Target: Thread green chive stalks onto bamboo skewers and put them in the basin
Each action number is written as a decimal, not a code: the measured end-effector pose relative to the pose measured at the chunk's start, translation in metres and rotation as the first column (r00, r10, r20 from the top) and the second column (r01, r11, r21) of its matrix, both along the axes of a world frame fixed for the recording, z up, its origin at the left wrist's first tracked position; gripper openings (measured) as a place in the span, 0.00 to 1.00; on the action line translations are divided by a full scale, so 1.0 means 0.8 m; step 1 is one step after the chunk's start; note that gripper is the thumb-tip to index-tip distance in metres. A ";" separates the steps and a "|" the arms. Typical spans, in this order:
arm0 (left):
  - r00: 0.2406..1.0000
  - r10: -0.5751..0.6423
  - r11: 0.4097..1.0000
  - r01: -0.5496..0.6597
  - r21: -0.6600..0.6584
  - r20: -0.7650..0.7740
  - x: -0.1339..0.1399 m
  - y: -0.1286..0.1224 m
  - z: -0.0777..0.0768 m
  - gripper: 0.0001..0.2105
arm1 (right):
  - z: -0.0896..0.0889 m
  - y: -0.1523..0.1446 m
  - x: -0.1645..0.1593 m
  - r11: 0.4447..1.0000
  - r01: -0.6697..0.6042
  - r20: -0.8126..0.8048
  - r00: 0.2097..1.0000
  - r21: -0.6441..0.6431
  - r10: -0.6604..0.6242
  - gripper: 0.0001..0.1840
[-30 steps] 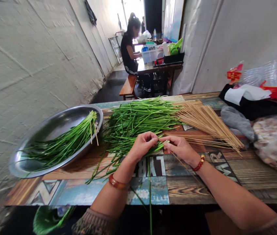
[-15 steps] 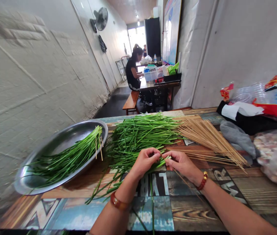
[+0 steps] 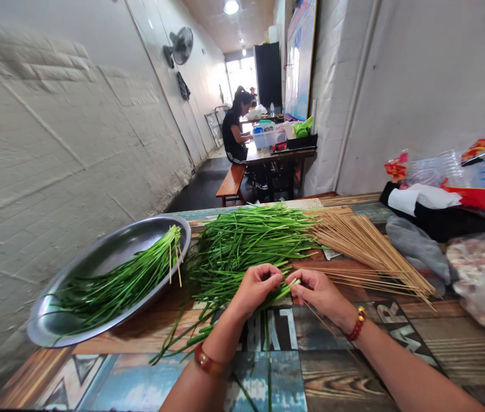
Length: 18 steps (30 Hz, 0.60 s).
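Note:
Above the near middle of the table, my left hand (image 3: 256, 290) is closed, thumb and fingers pinched by the stem ends of a few garlic chives (image 3: 284, 293). Close beside it, my right hand (image 3: 318, 293) pinches a thin bamboo skewer (image 3: 324, 321), which slants down toward me. The pale chive ends lie at its fingertips. What exactly sits between the left fingertips is partly hidden. Just beyond both hands spreads a pile of loose green chives (image 3: 255, 234). To its right fans out a heap of bamboo skewers (image 3: 365, 249).
At left, a metal basin (image 3: 109, 254) holds chives threaded on skewers (image 3: 139, 280). Plastic bags (image 3: 482, 274) and a black bag (image 3: 440, 220) lie at the right. Beyond the patterned table (image 3: 139, 377), a person (image 3: 234, 131) sits at another table.
The view has tilted up slightly, so the scene sits a little lower. My hands keep nearly the same pinched pose at the chive ends, with the skewer still in my right hand.

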<state>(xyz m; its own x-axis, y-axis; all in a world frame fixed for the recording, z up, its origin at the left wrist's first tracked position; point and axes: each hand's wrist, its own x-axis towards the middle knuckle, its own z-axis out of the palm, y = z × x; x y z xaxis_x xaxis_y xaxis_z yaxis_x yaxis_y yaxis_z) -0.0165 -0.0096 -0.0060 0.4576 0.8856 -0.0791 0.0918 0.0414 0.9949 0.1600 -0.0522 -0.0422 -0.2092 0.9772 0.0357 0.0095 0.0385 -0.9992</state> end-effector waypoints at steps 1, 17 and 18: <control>1.000 -0.001 1.000 0.002 0.002 -0.006 0.000 0.000 0.000 0.14 | -0.001 0.000 0.000 1.000 0.000 0.006 1.000 0.008 0.000 0.17; 0.998 -0.066 0.997 0.066 0.026 -0.021 0.002 0.001 0.001 0.12 | 0.000 -0.002 0.009 0.999 0.008 0.081 0.997 0.041 -0.011 0.14; 0.998 -0.067 0.998 0.067 0.016 -0.017 0.003 0.001 0.000 0.11 | 0.001 -0.002 0.009 0.999 0.008 0.079 0.997 0.040 -0.012 0.14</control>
